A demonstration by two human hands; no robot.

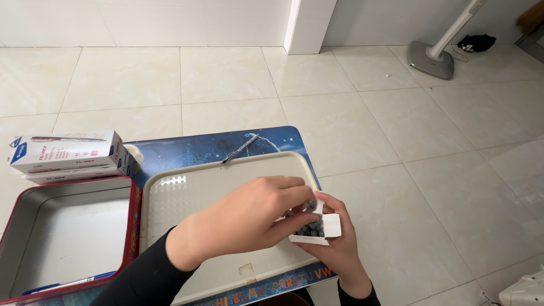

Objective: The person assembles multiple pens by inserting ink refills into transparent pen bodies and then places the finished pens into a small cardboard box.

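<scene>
My right hand holds a small white open box filled with several dark pen caps or pen ends. My left hand reaches across it, with the fingertips pinching at the dark ends in the box's opening. Both hands hover over the right part of a beige plastic tray. A single dark pen lies on the blue mat just beyond the tray's far edge.
A red metal tin with a grey inside sits left of the tray, a blue pen lying along its near edge. Two white pen boxes are stacked behind it. A fan base stands on the tiled floor far right.
</scene>
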